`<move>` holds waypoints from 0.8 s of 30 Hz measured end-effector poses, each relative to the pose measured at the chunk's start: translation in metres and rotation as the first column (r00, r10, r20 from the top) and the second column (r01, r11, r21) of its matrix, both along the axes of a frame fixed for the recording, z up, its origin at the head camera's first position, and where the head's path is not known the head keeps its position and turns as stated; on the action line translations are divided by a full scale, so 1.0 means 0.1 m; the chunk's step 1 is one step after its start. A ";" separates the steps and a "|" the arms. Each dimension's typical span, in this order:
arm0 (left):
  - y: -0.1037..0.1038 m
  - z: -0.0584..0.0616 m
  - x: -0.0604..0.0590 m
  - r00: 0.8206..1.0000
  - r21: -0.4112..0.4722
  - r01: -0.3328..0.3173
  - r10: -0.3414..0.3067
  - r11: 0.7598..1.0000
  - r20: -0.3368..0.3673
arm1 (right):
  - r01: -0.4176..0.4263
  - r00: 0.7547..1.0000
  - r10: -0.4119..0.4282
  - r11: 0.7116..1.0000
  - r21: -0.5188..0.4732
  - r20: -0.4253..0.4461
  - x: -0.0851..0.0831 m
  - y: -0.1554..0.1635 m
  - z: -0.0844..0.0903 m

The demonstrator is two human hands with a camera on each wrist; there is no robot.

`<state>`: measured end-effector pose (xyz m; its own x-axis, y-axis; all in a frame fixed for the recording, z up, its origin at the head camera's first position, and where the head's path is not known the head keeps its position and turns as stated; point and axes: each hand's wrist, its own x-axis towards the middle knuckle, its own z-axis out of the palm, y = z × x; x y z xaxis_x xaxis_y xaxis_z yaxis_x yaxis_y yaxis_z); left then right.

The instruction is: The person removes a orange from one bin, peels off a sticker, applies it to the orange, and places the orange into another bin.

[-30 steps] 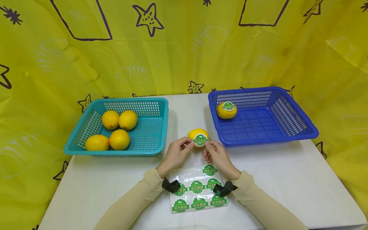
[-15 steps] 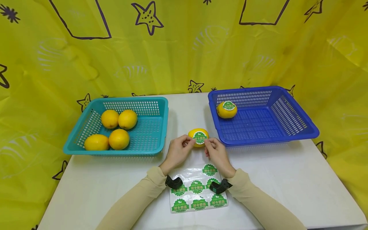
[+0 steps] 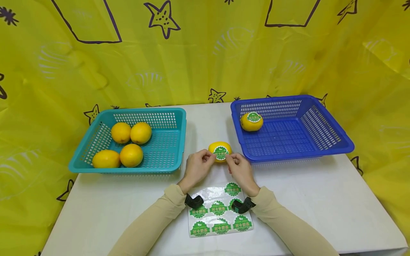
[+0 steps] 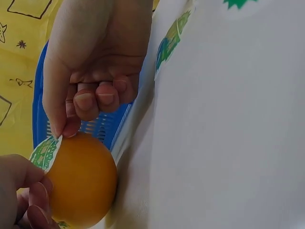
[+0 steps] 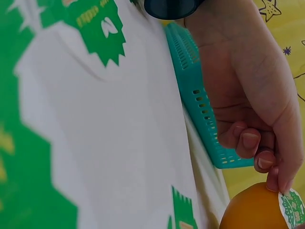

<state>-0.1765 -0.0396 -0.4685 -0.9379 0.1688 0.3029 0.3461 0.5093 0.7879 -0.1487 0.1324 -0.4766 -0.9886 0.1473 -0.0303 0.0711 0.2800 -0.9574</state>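
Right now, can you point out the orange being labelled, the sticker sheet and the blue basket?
orange (image 3: 215, 147): head view, bare yellow top of the fruit, above its label.
sticker sheet (image 3: 221, 227): head view, a green sticker in the near row.
blue basket (image 3: 330, 150): head view, front right rim.

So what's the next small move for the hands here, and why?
Probably press the sticker flat onto the lemon. In the left wrist view its edge stands off the peel, pinched by the right hand; the left hand pinches the other side.
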 end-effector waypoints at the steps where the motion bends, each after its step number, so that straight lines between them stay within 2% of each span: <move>1: 0.00 0.00 -0.01 1.000 -0.002 -0.006 0.006 1.000 -0.002 | -0.002 1.000 0.002 1.000 0.002 0.000 0.00 0.00 -0.01; 8: -0.03 -0.01 -0.04 1.000 -0.039 -0.010 0.009 0.999 -0.029 | -0.003 1.000 0.003 1.000 -0.004 -0.012 0.00 0.00 -0.03; 16: -0.06 -0.01 -0.04 1.000 -0.057 -0.003 0.002 0.998 -0.019 | -0.020 0.998 0.024 0.997 -0.069 0.061 -0.03 -0.02 -0.01; 24: -0.08 -0.03 -0.04 1.000 -0.087 -0.012 0.012 0.996 0.003 | -0.091 0.992 0.093 0.995 -0.028 0.082 -0.07 0.00 -0.02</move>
<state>-0.1803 -0.0475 -0.4718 -0.9410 0.1831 0.2844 0.3370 0.5801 0.7416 -0.1554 0.1320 -0.4789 -0.9918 0.0537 -0.1156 0.1257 0.2664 -0.9556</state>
